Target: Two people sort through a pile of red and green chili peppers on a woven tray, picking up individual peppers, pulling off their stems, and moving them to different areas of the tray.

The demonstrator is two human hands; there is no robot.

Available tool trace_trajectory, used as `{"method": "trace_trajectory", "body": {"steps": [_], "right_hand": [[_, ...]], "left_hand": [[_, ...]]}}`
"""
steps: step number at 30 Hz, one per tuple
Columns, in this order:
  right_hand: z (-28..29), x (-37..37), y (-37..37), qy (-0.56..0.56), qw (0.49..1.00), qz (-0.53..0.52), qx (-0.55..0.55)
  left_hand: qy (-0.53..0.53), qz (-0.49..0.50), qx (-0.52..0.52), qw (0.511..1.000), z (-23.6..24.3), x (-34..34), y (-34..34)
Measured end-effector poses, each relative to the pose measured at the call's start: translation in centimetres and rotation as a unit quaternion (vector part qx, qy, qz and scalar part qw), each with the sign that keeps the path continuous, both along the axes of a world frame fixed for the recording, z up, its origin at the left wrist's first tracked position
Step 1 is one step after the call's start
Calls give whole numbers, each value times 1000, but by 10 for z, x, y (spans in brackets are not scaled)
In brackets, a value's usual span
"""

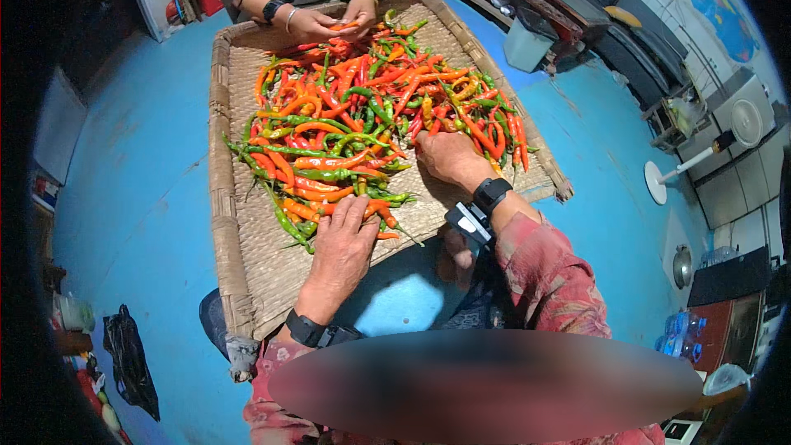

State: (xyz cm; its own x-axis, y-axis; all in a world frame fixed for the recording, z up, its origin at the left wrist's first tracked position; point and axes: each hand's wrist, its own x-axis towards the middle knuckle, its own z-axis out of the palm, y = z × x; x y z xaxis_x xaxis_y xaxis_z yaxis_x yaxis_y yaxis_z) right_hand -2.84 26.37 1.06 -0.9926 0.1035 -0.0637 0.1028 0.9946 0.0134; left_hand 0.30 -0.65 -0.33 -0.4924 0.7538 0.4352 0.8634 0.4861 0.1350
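Peppers [329, 162] — slender, glossy, many curved; red, orange and green, some mottled — lie heaped on a woven tray [272, 287]. Left hand [339, 241]: fingers loosely extended, resting over the heap's near edge. Right hand [453, 157]: fingers hidden among peppers; grip cannot be told.

Both hands [338, 245] at chili peppers [334, 162] on woven tray [268, 284]

A light brown woven tray [264, 288], with a thick rim [221, 140] along its left side, carries many long chili peppers [338, 132]. They are red, orange and green, and lie across one another in a wide heap.
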Motion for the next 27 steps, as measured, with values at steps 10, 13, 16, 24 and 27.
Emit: {"method": "trace_trajectory", "body": {"steps": [10,13,16,24,27], "right_hand": [[27,15,12,183,981,29,-65],[41,23,22,249,958,7,-143],[49,24,34,372,904,-33,-209],[40,21,67,532,837,-87,-95],[45,32,31,468,874,16,-133]], "left_hand": [[-17,13,20,1000,10,3,-20],[-24,21,22,999,11,2,-24],[-19,25,18,999,9,2,-24],[-7,41,8,999,12,4,-24],[-7,65,7,998,10,6,-27]]}}
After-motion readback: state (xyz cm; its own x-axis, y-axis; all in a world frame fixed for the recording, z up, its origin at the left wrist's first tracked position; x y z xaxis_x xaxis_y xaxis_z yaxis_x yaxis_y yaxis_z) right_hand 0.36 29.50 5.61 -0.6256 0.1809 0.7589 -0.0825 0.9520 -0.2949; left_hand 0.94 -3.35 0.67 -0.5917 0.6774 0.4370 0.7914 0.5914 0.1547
